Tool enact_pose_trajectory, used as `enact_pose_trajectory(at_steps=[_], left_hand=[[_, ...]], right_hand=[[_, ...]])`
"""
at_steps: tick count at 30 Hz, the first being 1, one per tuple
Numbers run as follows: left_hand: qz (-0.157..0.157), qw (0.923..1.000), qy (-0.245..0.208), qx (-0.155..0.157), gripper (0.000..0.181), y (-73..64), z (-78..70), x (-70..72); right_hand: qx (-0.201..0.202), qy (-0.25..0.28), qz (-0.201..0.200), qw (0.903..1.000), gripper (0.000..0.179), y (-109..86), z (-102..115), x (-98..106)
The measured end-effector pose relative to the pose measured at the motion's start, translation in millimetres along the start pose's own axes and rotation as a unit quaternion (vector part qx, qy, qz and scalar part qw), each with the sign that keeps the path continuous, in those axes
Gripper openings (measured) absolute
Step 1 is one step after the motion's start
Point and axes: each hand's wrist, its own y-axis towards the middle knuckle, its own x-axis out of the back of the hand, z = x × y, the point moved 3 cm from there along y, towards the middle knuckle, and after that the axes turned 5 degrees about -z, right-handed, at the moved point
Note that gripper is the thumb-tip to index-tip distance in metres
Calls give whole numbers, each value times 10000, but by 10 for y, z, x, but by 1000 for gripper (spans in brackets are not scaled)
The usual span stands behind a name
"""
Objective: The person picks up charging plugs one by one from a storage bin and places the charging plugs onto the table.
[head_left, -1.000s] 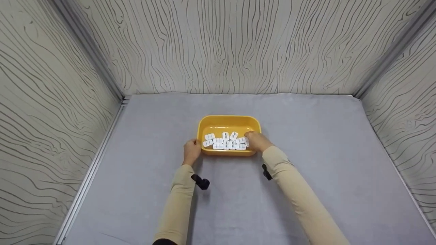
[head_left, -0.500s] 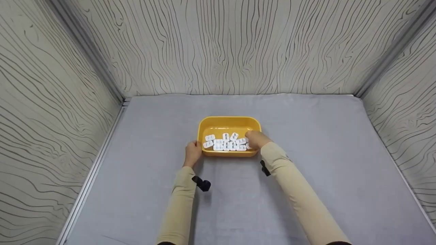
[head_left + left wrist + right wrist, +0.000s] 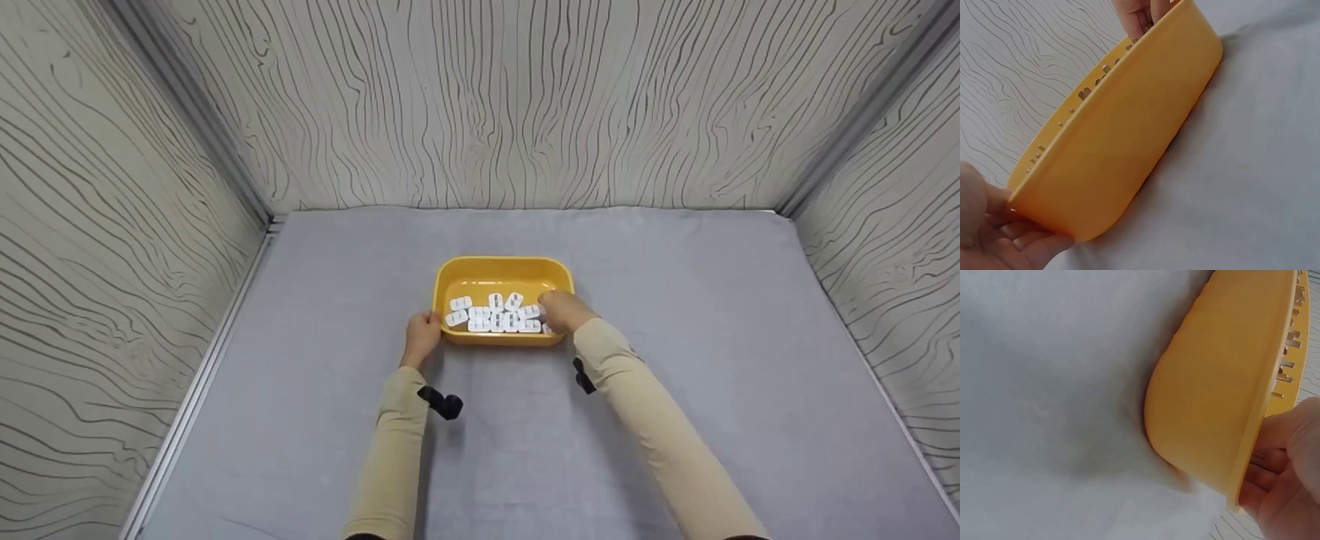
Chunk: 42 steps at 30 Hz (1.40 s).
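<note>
A yellow plastic tub (image 3: pixel 502 339) sits on the grey cloth, with several small white rounded pieces (image 3: pixel 496 322) gathered along its near side. Metal prongs (image 3: pixel 1085 93) stand up from these pieces, plug-like, in the left wrist view. My left hand (image 3: pixel 421 335) grips the tub's near left corner, thumb at the rim and fingers against the outside wall. Inside the right end, my right hand (image 3: pixel 568 310) reaches down with curled fingers around a white pronged piece. A thin bit of metal (image 3: pixel 1258 455) shows between those fingers; the rest of that piece is hidden.
A grey cloth (image 3: pixel 315 300) covers the table under the tub. Panels with a wood-grain pattern (image 3: pixel 480 105) rise behind and at both sides, with metal rails at the corners. Black wrist cameras (image 3: pixel 442 403) hang below both wrists.
Over the last second the right hand's fingers shift slightly among the pieces at the tub's right end. The left hand stays at its corner and the tub hardly moves.
</note>
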Motion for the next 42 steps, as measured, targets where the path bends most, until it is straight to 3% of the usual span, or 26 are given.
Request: enact_pose_trajectory(at_steps=[3,5,10,12,14,17,19,22,24,25,27,31,32,37,39,40,42], left_hand=[[33,9999,-115,75,32,48,51,-29],[50,9997,-244,-69,35,195,232,-112],[-72,9988,-141,-471,46,855,1029,-471],[-141,9972,-189,-711,46,958,1157,-502],[-100,9983,-156,-559,44,828,989,-425],[-23,9994,-178,-312,39,421,503,-196],[4,9999,82,108,36,134,158,-65],[-89,9997,231,65,35,-24,-24,3],[-79,9998,191,73,35,-36,-39,8],[-106,9999,74,-110,37,77,101,-47],[-80,10000,31,-45,37,113,144,-54],[-57,10000,45,-7,35,74,125,-63],[-9,9997,135,199,32,-38,-7,-10],[75,9995,48,299,33,-12,46,-41],[123,9998,-75,170,35,15,72,-16],[26,9998,-190,-70,37,98,156,-51],[22,9998,-184,-97,37,158,183,-82]], right_hand=[[12,8,-37,10000,19,-25,-2,-4],[38,-27,-86,10000,21,-45,-2,-2],[290,-128,-385,9988,21,-103,23,28],[457,-167,-573,9972,19,-131,40,51],[606,-205,-747,9952,17,-172,46,74],[810,-209,-992,9915,13,-219,47,105],[915,-174,-1151,9890,12,-245,40,122],[1003,-16,-1366,9855,13,-272,22,140],[1021,61,-1470,9838,15,-293,11,149],[1022,86,-1501,9833,16,-304,8,153],[1016,136,-1552,9825,19,-326,10,158],[1005,130,-1744,9794,21,-373,-15,163],[1007,164,-1804,9783,22,-383,-21,157],[965,289,-1998,9746,23,-434,-50,117],[959,349,-2041,9736,25,-450,-64,107],[964,349,-2075,9729,26,-457,-72,107],[955,403,-2178,9705,26,-478,-101,111]])
